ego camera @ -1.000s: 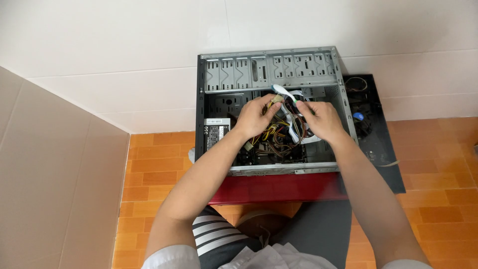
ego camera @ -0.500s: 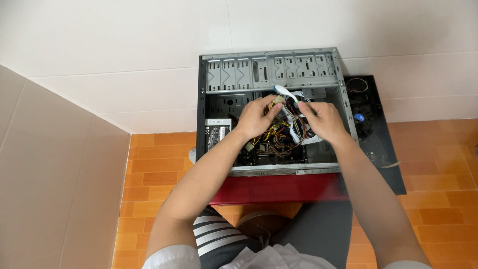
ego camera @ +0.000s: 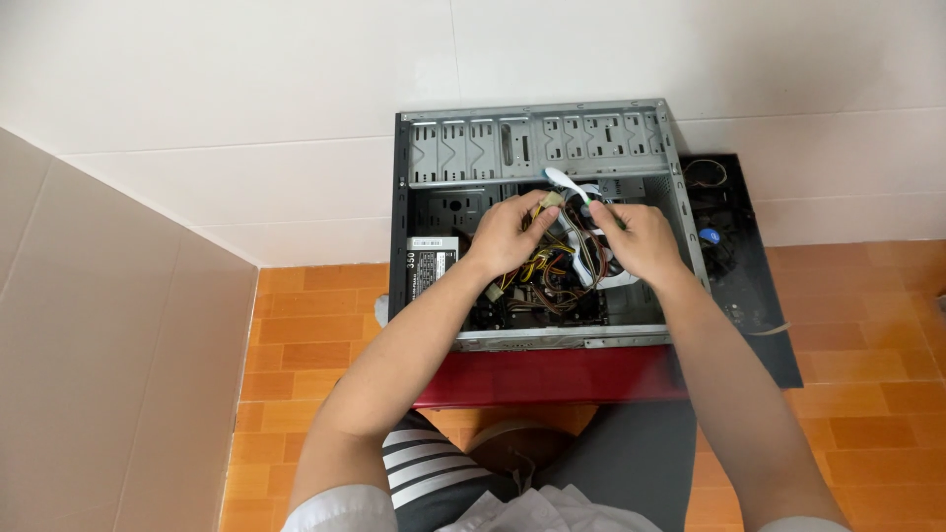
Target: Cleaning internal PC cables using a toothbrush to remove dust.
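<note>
Orange floor tiles carry the open computer case [ego camera: 537, 148]; your left hand [ego camera: 512, 234] pinches a pale connector [ego camera: 548, 200] clear of the wire tangle [ego camera: 552, 276], while your right hand [ego camera: 641, 236] pinches the flat grey cable [ego camera: 564, 180] upward at frame centre.

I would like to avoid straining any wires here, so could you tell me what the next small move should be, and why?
Probably ease the flat grey ribbon cable clear with the right hand while the left hand steadies the connector: both hands meet over the tangled wire bundle inside the open computer case.
</note>
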